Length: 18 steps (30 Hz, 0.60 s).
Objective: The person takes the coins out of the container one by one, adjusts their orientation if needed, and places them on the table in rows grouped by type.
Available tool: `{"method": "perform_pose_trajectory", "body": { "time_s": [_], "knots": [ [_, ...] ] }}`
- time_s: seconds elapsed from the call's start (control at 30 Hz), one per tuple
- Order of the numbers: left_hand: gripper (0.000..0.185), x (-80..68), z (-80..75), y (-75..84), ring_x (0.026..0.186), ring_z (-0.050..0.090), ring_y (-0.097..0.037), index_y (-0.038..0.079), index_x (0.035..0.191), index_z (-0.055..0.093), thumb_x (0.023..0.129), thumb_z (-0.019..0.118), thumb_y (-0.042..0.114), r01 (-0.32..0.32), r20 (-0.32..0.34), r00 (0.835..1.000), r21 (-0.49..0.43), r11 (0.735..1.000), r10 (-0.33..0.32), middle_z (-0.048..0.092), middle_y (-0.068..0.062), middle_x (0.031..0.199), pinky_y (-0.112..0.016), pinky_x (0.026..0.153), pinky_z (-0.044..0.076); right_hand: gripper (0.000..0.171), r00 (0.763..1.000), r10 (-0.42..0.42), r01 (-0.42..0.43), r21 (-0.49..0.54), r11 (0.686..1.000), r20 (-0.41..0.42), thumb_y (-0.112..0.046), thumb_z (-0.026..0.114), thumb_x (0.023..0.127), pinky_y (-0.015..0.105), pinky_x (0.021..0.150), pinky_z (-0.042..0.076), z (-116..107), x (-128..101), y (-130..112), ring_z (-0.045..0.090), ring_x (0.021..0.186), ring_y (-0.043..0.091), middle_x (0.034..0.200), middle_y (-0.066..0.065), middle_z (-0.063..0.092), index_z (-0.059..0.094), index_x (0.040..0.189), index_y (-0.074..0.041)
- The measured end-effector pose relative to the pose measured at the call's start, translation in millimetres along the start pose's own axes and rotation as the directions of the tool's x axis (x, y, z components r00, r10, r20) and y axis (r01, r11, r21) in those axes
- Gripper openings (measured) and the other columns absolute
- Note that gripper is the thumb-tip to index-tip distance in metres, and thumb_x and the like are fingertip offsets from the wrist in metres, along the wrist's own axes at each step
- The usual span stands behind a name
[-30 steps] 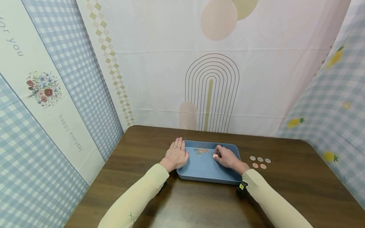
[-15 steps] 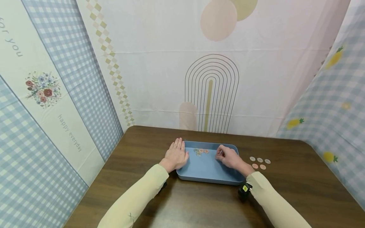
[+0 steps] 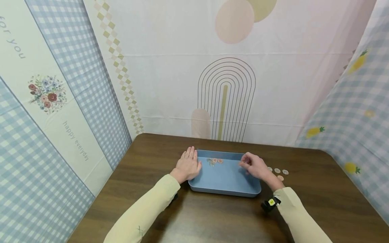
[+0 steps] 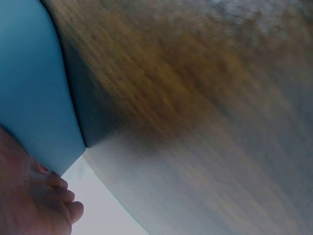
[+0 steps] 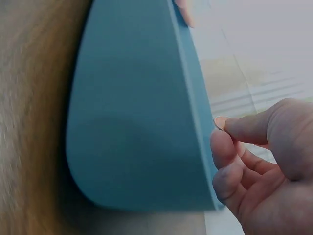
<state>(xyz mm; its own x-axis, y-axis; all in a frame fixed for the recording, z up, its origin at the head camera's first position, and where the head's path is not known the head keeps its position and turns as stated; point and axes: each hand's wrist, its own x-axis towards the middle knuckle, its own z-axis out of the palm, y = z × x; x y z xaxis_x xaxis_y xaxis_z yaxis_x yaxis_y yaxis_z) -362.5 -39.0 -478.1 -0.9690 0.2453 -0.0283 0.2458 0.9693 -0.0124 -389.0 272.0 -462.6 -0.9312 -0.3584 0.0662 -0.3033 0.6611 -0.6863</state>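
Patterned cloth (image 3: pixel 164 84) behind a wood table (image 3: pixel 212 219) | right hand (image 3: pixel 254 167), pinching a coin (image 5: pixel 220 122), shifts from the middle of the tray (image 3: pixel 218 180) to its right side, nearer the loose coins (image 3: pixel 285 171) | left hand (image 3: pixel 187 167), fingers straight, rests at the left rim

On a dark-brown wood-grain desk (image 3: pixel 212 219), rounded at its far corners and glossy toward the near side: a rectangular, low-walled blue tray (image 3: pixel 222 180), flat, near the far edge. Just right of it, a row of three silver-coloured coins (image 3: pixel 277 170), the leftmost partly hidden; just nearer, a copper-coloured coin (image 3: pixel 280 178).
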Motion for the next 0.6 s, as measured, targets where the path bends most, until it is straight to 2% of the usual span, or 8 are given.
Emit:
{"method": "perform_pose_trajectory", "body": {
  "time_s": [0.23,0.6],
  "knots": [
    [0.067,0.3,0.3,1.1,0.153,0.013,-0.031,-0.003,0.155,0.019,0.105,0.021,0.041,-0.005,-0.007,1.0,-0.002,1.0,0.005,0.013,-0.019,0.164,-0.042,0.125,0.017,0.022,0.998,0.056,-0.055,0.022,0.998,-0.035,-0.027,0.066,0.095,0.031,0.057,0.053,-19,-10,11,0.061,0.064,0.017,0.085,0.011,0.062,0.058,0.103,-0.007],
    [0.067,-1.2,1.7,-0.2,0.153,0.013,-0.031,-0.003,0.155,0.018,0.105,0.022,0.041,-0.002,-0.003,1.0,-0.013,1.0,0.002,0.013,-0.02,0.164,-0.042,0.125,0.016,0.027,0.989,0.137,-0.132,0.072,0.989,-0.063,-0.029,0.066,0.094,0.03,0.044,0.045,-39,-28,26,0.063,0.066,0.025,0.084,0.01,0.06,0.056,0.105,-0.006]
  ]
}}
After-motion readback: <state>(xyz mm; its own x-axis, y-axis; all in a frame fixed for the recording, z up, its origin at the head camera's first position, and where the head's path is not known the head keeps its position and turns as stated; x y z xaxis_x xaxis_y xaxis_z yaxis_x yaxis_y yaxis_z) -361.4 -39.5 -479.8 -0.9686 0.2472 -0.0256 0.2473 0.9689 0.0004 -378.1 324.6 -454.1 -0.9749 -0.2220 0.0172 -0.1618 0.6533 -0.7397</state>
